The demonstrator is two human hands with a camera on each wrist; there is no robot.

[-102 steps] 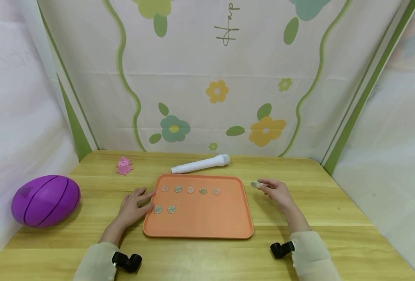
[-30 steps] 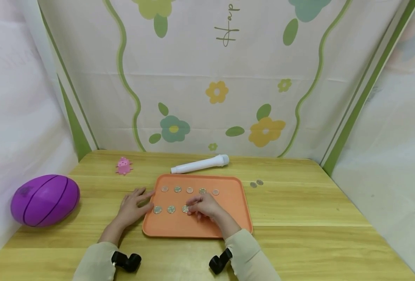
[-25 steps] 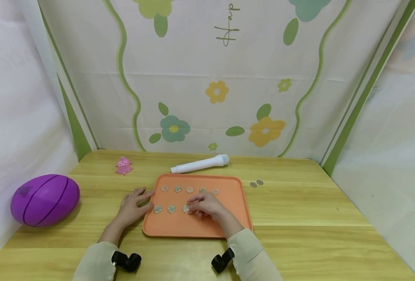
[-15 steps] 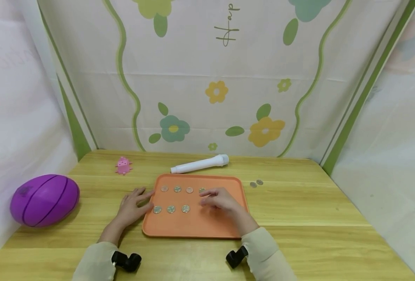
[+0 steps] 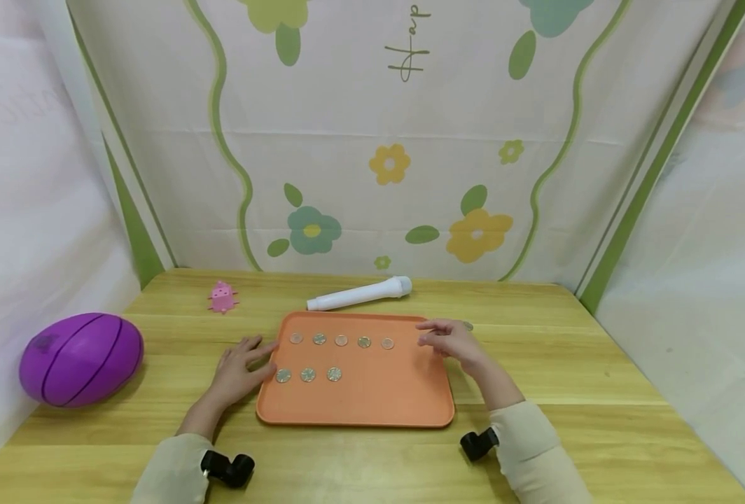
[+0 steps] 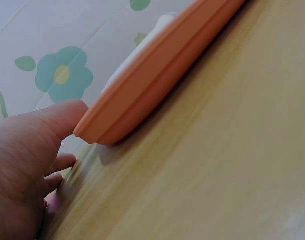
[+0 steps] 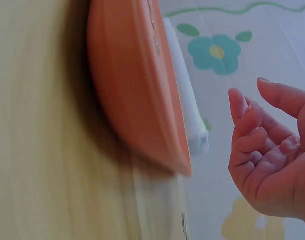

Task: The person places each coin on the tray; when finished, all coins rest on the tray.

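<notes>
An orange tray [image 5: 391, 399] lies on the table with silver coins in two rows. The back row holds several coins, among them one at its right end [image 5: 388, 344]. Three coins make up the front row, the rightmost coin [image 5: 334, 374] near mid-tray. My left hand [image 5: 237, 371] rests at the tray's left edge, thumb and a finger touching the rim, as the left wrist view also shows. Above the tray's right rim hovers my right hand [image 5: 454, 344], fingers loosely bent and holding nothing in the right wrist view. A loose coin [image 5: 468, 326] shows on the table beyond it, partly hidden.
Behind the tray lies a white toy microphone [image 5: 360, 294]. A pink toy [image 5: 223, 297] is at the back left, and a purple ball [image 5: 82, 360] sits at the left edge of the wooden table [image 5: 568, 364]. A flowered cloth [image 5: 347, 105] hangs behind.
My right hand brought a coin from the table into the front row as its third, let go, then moved right across the tray toward the loose coins. My left hand stayed put.
</notes>
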